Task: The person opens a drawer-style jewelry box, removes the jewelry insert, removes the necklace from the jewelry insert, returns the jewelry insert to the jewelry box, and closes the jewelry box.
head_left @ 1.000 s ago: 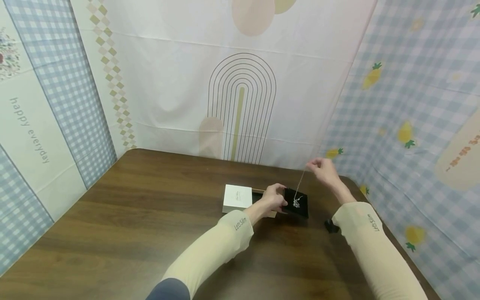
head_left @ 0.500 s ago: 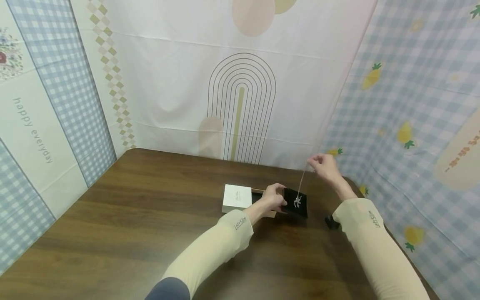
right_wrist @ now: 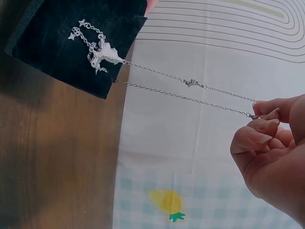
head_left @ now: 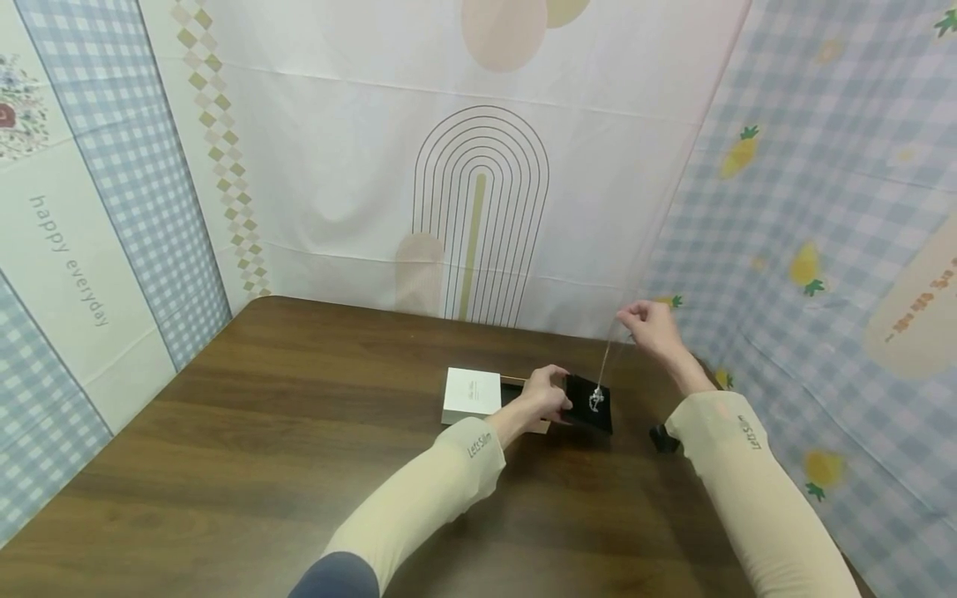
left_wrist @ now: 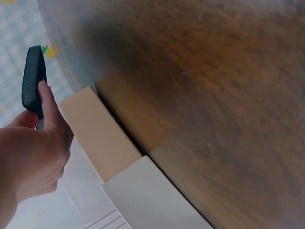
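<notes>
My left hand (head_left: pixel 547 395) pinches a black velvet jewelry pad (head_left: pixel 580 412) by its left edge, holding it tilted beside the box. In the left wrist view the pad (left_wrist: pixel 33 78) appears edge-on between thumb and fingers. Up and to the right, my right hand (head_left: pixel 652 326) pinches the chain of a silver necklace (right_wrist: pixel 164 93) between thumb and fingertips. Two strands run taut from those fingers down to the pad. The necklace's pendant (right_wrist: pixel 107 53), with small star-tipped dangles, overlaps the pad's dark face.
A white box sleeve (head_left: pixel 473 390) stands on the brown wooden table (head_left: pixel 299 432), its tan inner drawer (left_wrist: pixel 102 131) pulled partly out toward the right. A small black object (head_left: pixel 664 438) shows at the right cuff. Patterned cloths (head_left: pixel 344 208) hang behind the table and along both sides.
My right hand has risen slightly, drawing the chain up. The pendant has shifted a little up and right across the pad. The left hand and pad have hardly moved.
</notes>
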`<state>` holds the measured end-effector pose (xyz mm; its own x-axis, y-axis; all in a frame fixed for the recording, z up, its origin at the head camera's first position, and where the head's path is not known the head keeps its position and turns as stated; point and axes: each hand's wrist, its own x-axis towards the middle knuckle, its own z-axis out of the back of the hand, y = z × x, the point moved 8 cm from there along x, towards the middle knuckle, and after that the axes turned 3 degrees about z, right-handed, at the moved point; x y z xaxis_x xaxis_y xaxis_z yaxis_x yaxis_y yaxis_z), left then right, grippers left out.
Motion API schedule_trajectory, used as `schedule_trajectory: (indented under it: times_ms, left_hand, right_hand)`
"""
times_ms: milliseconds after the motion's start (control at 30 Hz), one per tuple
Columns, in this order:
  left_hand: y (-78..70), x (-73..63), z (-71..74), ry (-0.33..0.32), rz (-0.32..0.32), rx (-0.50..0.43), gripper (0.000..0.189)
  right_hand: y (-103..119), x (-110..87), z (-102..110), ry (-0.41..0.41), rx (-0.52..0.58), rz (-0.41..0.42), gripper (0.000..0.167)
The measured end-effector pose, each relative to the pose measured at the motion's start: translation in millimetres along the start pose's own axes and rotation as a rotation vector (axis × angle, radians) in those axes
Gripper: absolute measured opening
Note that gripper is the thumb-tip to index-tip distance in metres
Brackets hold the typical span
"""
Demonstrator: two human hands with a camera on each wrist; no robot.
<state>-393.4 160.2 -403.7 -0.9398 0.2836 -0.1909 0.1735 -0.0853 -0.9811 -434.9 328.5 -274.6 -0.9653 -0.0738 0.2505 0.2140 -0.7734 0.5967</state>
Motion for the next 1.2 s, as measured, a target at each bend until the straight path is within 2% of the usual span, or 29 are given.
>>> schedule_trajectory:
  times_ms: [233,567,867,1200]
  left_hand:
    - [2.5,0.5,0.3,0.009,0.001,-0.029,0.056]
    - [5.0,0.1,1.2,0.000,0.006,-0.042,0.054]
    - [4.1,-0.5,1.0,-0.002,-0.001,-0.016,0.056]
    - [5.0,-0.8,1.4,0.005,-0.001,-0.008,0.055]
  right_hand:
    - [2,3.0,6,-0.065,-0.008,0.015,0.031]
    - [2,3.0,11,-0.084,0.021,-0.001,0.033]
    - [6,-0.8,17,-0.077,0.059,-0.008,0.037]
    - [6,0.2,23,-0.128,0.029,-0.012,0.037]
